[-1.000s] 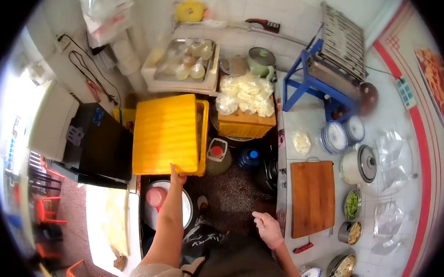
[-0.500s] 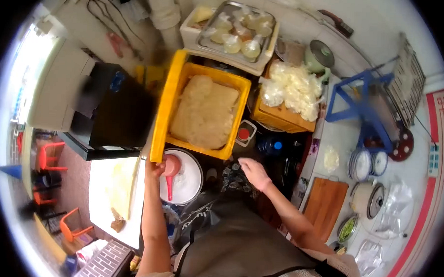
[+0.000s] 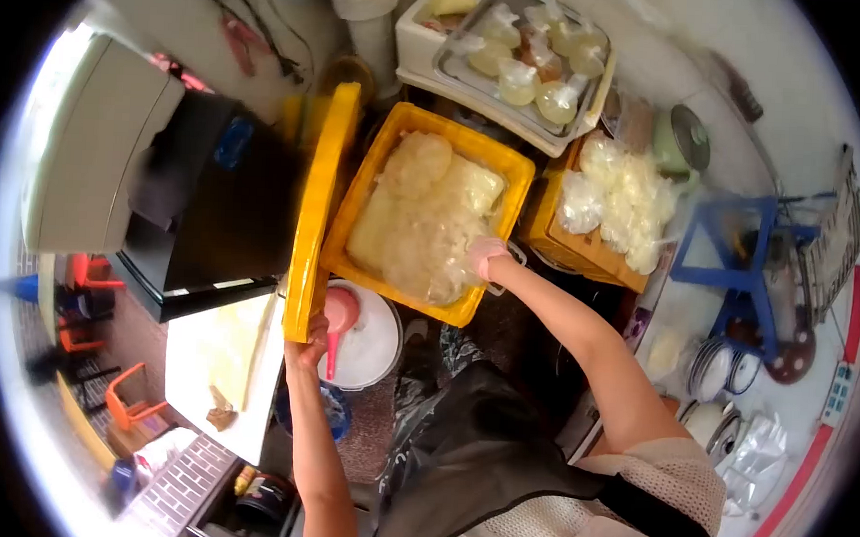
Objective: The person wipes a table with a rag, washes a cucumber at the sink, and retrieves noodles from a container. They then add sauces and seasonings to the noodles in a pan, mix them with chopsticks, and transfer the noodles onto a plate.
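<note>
My left hand (image 3: 314, 340) is closed around the lower end of a yellow lid (image 3: 319, 216), which stands on edge to the left of a yellow insulated box (image 3: 523, 167). Inside the box lie pale, clear plastic bags (image 3: 422, 235), with a flat block under and beside them. Reaching over the box's right side, my right hand (image 3: 490, 256) has its fingers curled into the clear plastic; the fingertips are partly hidden. A pink-red dipper (image 3: 342, 310) rests on a white bucket (image 3: 374, 348) just right of my left hand.
A metal tray (image 3: 449, 63) of filled bags stands behind the box. To the right, bagged white pieces (image 3: 625, 200) sit on a wooden board. A black cabinet (image 3: 232, 193) borders the left side, a white table (image 3: 195, 364) below it. Blue stand (image 3: 728, 248) at right.
My right hand has moved from outside the box, where it was apart from it, up into the bags. My left hand still holds the lid upright. My view has shifted.
</note>
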Tool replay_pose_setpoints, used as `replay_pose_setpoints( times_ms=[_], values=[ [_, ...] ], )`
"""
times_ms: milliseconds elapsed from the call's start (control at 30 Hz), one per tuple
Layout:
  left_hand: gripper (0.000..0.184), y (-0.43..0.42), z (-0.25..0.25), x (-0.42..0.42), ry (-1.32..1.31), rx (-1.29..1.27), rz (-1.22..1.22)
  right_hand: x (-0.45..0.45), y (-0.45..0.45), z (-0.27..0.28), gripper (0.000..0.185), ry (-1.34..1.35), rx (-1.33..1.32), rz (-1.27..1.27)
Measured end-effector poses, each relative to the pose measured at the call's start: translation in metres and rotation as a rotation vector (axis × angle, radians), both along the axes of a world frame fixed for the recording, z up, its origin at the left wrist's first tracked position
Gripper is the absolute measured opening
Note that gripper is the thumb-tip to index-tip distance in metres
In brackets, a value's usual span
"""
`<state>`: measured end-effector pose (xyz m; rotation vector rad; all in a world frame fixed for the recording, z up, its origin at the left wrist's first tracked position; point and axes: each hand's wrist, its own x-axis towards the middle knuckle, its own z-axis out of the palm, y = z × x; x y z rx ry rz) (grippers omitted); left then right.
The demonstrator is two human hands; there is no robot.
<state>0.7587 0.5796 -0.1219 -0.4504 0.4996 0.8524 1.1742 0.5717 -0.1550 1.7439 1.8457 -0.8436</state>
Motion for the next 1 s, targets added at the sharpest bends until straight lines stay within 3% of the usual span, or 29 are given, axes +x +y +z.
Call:
replay_pose_setpoints(
  times_ms=[100,133,167,267,367,433,533,567,633,700,733,767,800,833,867,900,967,1000],
  values=[
    [0.023,-0.004,0.011,0.001,0.059,-0.022,0.047,-0.002,0.009,0.064,0.016,-0.02,0.019,0.072],
    [0.024,-0.003,0.013,0.004,0.121,-0.03,0.067,0.001,0.005,0.039,0.015,0.086,0.189,-0.075],
    [0.024,-0.002,0.012,0.005,0.117,-0.028,0.072,-0.001,0.009,0.022,0.015,0.083,0.192,-0.069],
    [0.023,-0.004,0.01,0.005,0.1,-0.092,0.082,-0.026,0.027,0.0,0.016,0.219,0.148,0.071],
    [0.022,-0.003,0.006,0.001,0.058,-0.071,0.063,-0.038,0.042,-0.026,0.018,0.091,-0.034,-0.041],
    [0.022,-0.003,-0.005,-0.007,0.059,-0.099,0.041,-0.032,0.03,-0.093,0.02,0.029,0.199,-0.14],
    [0.02,-0.004,0.02,0.001,0.032,-0.027,0.05,-0.024,0.007,-0.122,0.02,0.189,0.275,-0.229],
    [0.02,-0.005,0.02,-0.001,0.027,-0.026,0.054,-0.023,0.007,-0.099,0.02,0.185,0.276,-0.224],
    [0.018,-0.01,0.017,-0.01,-0.13,0.001,0.03,-0.023,0.001,-0.049,0.023,0.346,0.367,-0.608],
    [0.02,-0.026,-0.024,-0.032,0.027,-0.177,0.209,0.002,-0.012,-0.136,0.023,0.284,0.155,-0.434],
    [0.026,-0.016,0.038,0.005,0.001,0.095,0.155,-0.015,-0.016,-0.078,0.024,0.032,0.193,-0.07],
    [0.038,-0.017,0.05,0.016,0.176,0.193,0.154,-0.009,-0.031,-0.173,0.027,0.134,0.514,-0.143],
    [0.05,-0.018,0.062,0.028,0.361,0.274,0.149,-0.005,-0.032,-0.218,0.037,0.219,0.624,-0.07],
    [0.051,-0.023,0.017,0.013,0.294,0.291,0.138,-0.033,-0.015,-0.094,0.042,-0.14,0.306,0.275],
    [0.053,-0.027,-0.027,-0.001,0.227,0.307,0.126,-0.027,-0.029,-0.108,0.047,-0.141,0.485,0.394],
    [0.047,-0.035,0.015,0.02,0.302,0.228,0.164,-0.039,-0.014,-0.064,0.054,-0.04,0.216,0.221],
    [0.05,-0.034,0.042,0.029,0.383,-0.029,0.162,-0.013,-0.001,-0.124,0.063,0.477,-0.048,-0.293],
    [0.048,-0.038,0.056,0.034,0.414,0.04,0.129,-0.015,-0.002,-0.127,0.063,0.476,-0.028,-0.271]
  ],
)
